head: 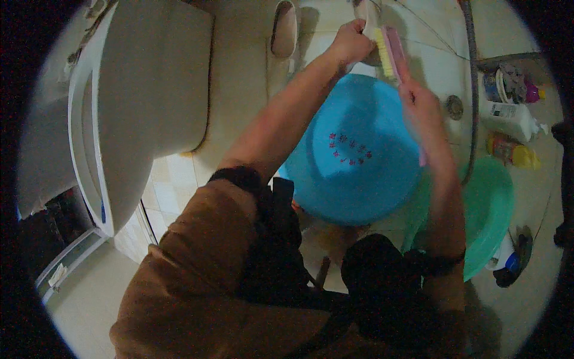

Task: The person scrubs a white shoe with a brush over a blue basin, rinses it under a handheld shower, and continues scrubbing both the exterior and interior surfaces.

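Observation:
At the top of the view, my left hand (354,42) grips a light-coloured shoe (371,20), whose far end runs off near the picture's edge. My right hand (419,105) holds a pink-handled scrubbing brush (395,51). The brush's pale yellow bristles face left, close beside the shoe; whether they touch it I cannot tell. Below both hands stands a blue plastic basin (358,179) with red writing on its inside. A second light shoe (284,29) lies on the tiled floor to the left of my left hand.
A green plastic basin (489,215) stands at the right, partly behind my right forearm. Several bottles, among them a white bottle (509,117) and a yellow one (513,151), are at the far right. A round floor drain (454,107) lies near my right hand. A large pale panel (157,80) fills the left.

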Tool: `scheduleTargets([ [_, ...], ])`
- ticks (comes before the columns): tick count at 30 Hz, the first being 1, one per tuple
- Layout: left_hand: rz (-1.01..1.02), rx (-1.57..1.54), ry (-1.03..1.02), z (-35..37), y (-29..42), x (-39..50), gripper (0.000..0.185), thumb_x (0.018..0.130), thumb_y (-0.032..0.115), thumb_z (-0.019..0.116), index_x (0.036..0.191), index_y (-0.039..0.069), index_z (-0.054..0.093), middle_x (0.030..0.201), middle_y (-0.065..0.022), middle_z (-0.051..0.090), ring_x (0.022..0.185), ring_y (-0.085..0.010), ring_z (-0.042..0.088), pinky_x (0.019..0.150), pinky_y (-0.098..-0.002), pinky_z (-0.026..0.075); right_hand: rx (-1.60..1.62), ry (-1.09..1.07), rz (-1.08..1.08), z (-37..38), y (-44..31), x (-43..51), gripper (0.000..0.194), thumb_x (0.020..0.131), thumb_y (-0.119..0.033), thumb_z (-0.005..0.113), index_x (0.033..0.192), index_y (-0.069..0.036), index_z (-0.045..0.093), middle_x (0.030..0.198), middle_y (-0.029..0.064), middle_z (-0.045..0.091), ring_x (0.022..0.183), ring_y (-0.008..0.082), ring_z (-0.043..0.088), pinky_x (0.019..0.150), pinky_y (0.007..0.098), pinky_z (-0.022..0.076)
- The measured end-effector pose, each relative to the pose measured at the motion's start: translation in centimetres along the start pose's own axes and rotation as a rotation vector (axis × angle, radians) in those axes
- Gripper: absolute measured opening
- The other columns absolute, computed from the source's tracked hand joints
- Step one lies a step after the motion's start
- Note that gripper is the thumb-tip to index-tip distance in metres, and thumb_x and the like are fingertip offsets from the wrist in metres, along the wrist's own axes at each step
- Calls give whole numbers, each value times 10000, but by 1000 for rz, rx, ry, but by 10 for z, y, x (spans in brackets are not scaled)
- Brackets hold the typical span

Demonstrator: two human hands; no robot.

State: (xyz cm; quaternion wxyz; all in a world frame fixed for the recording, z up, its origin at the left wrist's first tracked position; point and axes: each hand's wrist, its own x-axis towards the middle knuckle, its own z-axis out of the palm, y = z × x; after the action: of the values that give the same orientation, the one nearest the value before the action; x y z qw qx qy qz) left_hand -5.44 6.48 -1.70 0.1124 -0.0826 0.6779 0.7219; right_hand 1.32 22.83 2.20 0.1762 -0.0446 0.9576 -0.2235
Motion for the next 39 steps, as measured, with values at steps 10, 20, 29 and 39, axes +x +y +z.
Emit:
scheduleTargets([
  [10,-196,-365,-31,1,-19,-22,379,750,287,671,985,3,582,961,-105,601,782,-211,574,640,-324,469,506,223,-241,27,-9,-6,406,858,-125,496,1260,-101,447,1025,162,610,926,275,608,765,400,475],
  [20,-326,-335,-105,1,-28,47,204,729,236,658,793,56,589,739,-56,552,622,-191,523,560,-320,449,365,744,-330,-40,-40,-15,464,803,-84,536,1239,-37,383,1140,129,501,974,240,522,797,346,451],
  [29,-242,-841,235,10,12,109,195,838,226,481,887,59,568,870,-89,580,776,-251,564,667,-392,484,401,1445,-595,-152,-87,-22,598,653,53,510,1228,31,350,1087,151,492,985,234,512,839,338,435],
  [39,-156,170,478,92,-22,14,306,799,215,491,1047,41,533,934,-136,593,851,-291,573,710,-400,475,1427,857,-317,-147,-355,-131,448,756,-22,434,1176,109,348,1084,264,425,1022,352,466,921,390,376],
])
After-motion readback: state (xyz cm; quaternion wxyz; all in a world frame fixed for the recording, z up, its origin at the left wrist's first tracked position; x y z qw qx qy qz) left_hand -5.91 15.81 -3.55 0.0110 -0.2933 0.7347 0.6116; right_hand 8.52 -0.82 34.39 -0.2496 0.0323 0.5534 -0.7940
